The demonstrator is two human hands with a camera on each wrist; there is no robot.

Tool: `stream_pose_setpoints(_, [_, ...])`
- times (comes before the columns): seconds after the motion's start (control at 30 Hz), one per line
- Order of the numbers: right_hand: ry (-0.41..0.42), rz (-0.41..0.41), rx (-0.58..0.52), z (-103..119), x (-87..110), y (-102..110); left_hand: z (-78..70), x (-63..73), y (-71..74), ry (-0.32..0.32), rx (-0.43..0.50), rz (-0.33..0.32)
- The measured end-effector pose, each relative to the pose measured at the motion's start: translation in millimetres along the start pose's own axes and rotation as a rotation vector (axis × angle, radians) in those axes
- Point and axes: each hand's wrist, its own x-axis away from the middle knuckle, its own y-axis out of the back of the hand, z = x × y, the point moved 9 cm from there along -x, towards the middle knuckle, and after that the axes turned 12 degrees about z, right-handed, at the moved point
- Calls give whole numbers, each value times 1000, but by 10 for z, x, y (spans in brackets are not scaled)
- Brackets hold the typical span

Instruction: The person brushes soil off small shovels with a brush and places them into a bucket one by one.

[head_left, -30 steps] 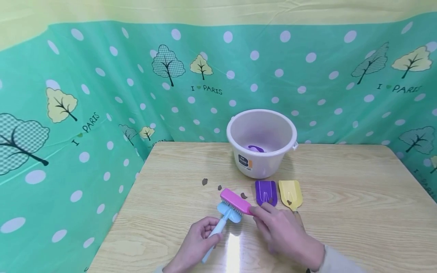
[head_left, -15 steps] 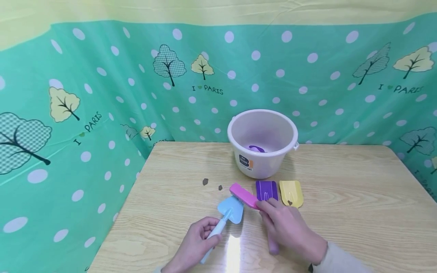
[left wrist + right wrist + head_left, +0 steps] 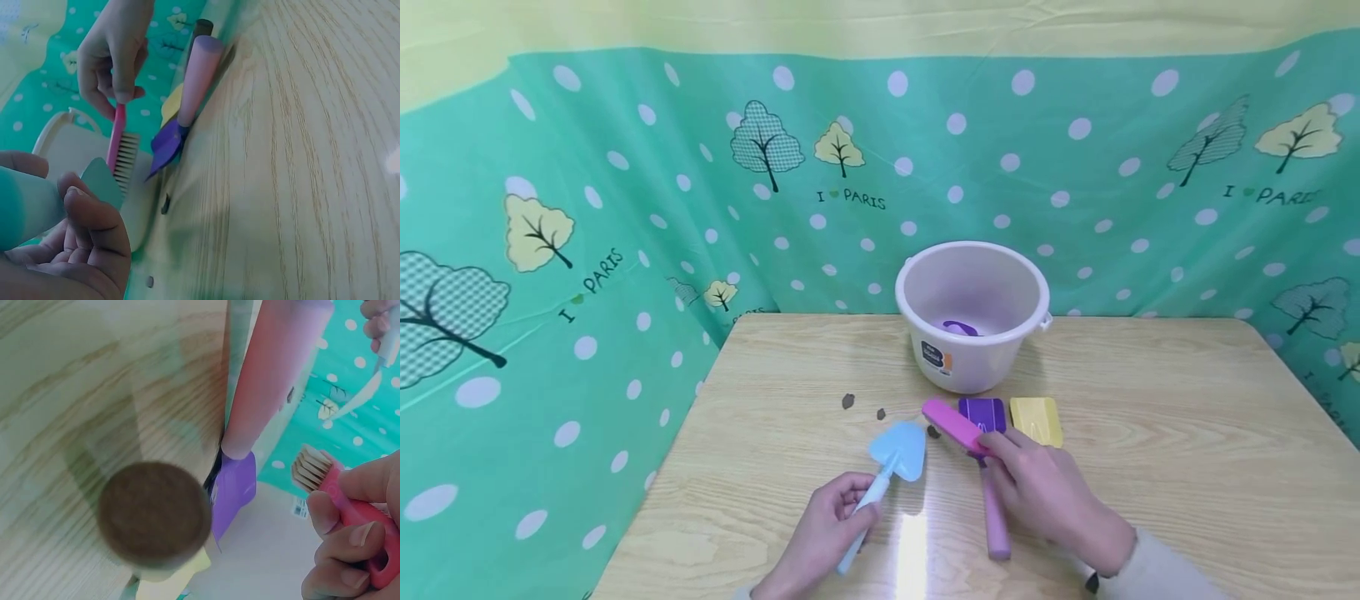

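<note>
In the head view, my left hand [image 3: 820, 529] grips the handle of a light blue trowel [image 3: 904, 450], its blade held over the table. My right hand [image 3: 1052, 492] holds a pink brush [image 3: 953, 423], to the right of the trowel blade. Bristles of the brush [image 3: 127, 161] show in the left wrist view, facing the table side. Below the brush and right hand lies a purple trowel [image 3: 981, 412] with a pinkish handle. Beside it is a yellow trowel [image 3: 1037, 419], its handle hidden by my right hand. A dark brown scrap [image 3: 933, 432] lies near the brush.
Behind the trowels stands a white bucket [image 3: 977, 362] with something purple [image 3: 959, 327] inside. Two more dark scraps, a larger one [image 3: 847, 401] and a smaller one [image 3: 881, 413], lie on the wooden table [image 3: 760, 467]. A green patterned cloth [image 3: 925, 167] hangs behind.
The brush has moved off the blue trowel's blade, to the right. The trowel has turned and shifted slightly away from me. My right hand has moved right and no longer covers the purple trowel's handle.
</note>
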Motion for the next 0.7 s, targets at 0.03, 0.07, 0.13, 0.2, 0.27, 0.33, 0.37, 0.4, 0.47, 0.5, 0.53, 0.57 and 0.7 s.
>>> stream_pose_setpoints(0.03, [0,-11,1,-9,10,18,-1,0,10,3,-5,-10])
stream_pose_setpoints(0.07, [3,-24,5,-18,20,38,-2,1,20,8,-7,-20])
stream_pose_setpoints(0.13, [2,-45,14,-41,46,74,-15,6,47,13,-18,-47])
stream_pose_setpoints(0.2, [4,-64,21,-66,77,110,-39,9,79,11,-36,-74])
stream_pose_setpoints(0.27, [12,-83,29,-91,112,146,-67,10,106,7,-48,-91])
stream_pose_setpoints(0.33, [21,-98,33,-120,148,179,-104,11,132,1,-60,-101])
stream_pose_setpoints(0.37, [28,-106,33,-131,166,195,-122,11,146,-1,-67,-105])
stream_pose_setpoints(0.4, [32,-112,32,-145,184,211,-144,11,162,-7,-74,-108])
stream_pose_setpoints(0.47, [40,-128,28,-170,222,247,-195,13,201,-19,-91,-117])
stream_pose_setpoints(0.5, [43,-135,28,-182,240,266,-225,14,224,-25,-102,-123])
stream_pose_setpoints(0.53, [46,-145,29,-193,260,287,-257,15,248,-33,-118,-130])
stream_pose_setpoints(0.57, [49,-151,28,-204,279,304,-289,15,273,-38,-129,-138])
stream_pose_setpoints(0.7, [38,-155,29,-265,347,365,-424,19,365,-40,-178,-170])
